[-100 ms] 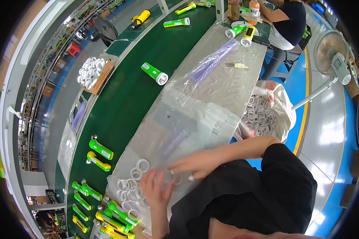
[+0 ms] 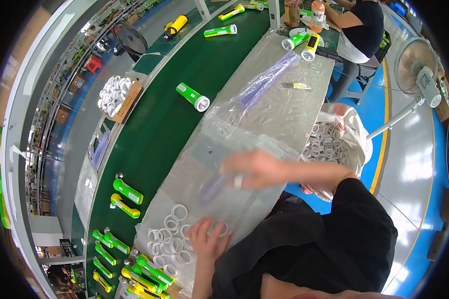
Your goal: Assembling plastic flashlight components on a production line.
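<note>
My left hand [image 2: 208, 243] rests low over the plastic-covered table, its fingers spread and slightly bent. White plastic rings [image 2: 170, 244] lie in a loose cluster beside it, and a single ring [image 2: 219, 229] sits at its fingertips. My right hand [image 2: 254, 169] is raised over the middle of the table, smeared by motion. A white band shows on one of its fingers; whether anything is in that hand cannot be made out. Beneath it, a purple bundle [image 2: 214, 188] shows through clear plastic film.
A green conveyor belt [image 2: 157, 134] runs along the left, carrying green and yellow flashlights [image 2: 127, 191]. A box of white rings [image 2: 127, 102] stands beyond it. To the right is a sack of rings [image 2: 356, 144]. A co-worker [image 2: 361, 30] sits at the far right near a fan [image 2: 416, 65].
My right hand has lifted away from beside the left hand and moved up and forward over the table. My left hand has shifted slightly right, uncovering more rings.
</note>
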Motion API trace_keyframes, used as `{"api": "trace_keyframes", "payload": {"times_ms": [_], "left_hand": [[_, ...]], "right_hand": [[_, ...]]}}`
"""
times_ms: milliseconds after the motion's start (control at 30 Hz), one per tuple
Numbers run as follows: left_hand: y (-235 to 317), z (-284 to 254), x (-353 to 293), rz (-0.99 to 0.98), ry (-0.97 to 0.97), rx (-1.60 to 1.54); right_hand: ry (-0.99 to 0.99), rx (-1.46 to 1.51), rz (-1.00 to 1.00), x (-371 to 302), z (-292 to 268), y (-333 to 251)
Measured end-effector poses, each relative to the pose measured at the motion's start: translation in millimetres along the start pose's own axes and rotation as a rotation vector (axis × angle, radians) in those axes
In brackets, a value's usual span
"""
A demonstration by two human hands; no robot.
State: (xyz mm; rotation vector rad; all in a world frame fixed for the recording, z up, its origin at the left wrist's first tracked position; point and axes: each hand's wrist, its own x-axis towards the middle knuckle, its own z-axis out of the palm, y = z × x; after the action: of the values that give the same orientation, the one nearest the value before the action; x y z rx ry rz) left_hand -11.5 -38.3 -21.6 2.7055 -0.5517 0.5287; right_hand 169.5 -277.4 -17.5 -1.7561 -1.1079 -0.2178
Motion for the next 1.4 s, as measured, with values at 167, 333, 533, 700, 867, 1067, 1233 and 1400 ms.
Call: {"api": "trace_keyframes", "payload": {"times_ms": [167, 333, 533, 700, 867, 1067, 1233, 1400], "left_hand": [[-3, 6, -1, 0.012, -0.055, 0.185], [-37, -6, -2, -0.095, -0.008, 0.262], [-62, -23, 5, -0.298, 0.118, 0.291], [-58, -32, 11, -0.239, 0.131, 0.357], [-33, -41, 30, -0.234, 0.285, 0.212], [0, -10, 98, -0.193, 0.335, -0.317], [21, 5, 97, -0.4, 0.124, -0.815], [29, -3, 53, -0.621, 0.205, -0.968]], "right_hand": [[0.599, -0.937, 0.262, 24, -184, 159], [0.12, -1.315, 0.699, 4, -302, 265], [-0.13, -1.164, 0.744, 19, -314, 290], [0.293, -1.311, 0.531, 22, -331, 288], [0.873, -0.117, 0.197, 90, -303, 193], [0.445, 0.696, 0.299, 80, -163, 49], [-0.01, 1.067, 0.367, 52, -43, -7], [-0.111, 1.029, 0.512, 35, 43, -33]]}}
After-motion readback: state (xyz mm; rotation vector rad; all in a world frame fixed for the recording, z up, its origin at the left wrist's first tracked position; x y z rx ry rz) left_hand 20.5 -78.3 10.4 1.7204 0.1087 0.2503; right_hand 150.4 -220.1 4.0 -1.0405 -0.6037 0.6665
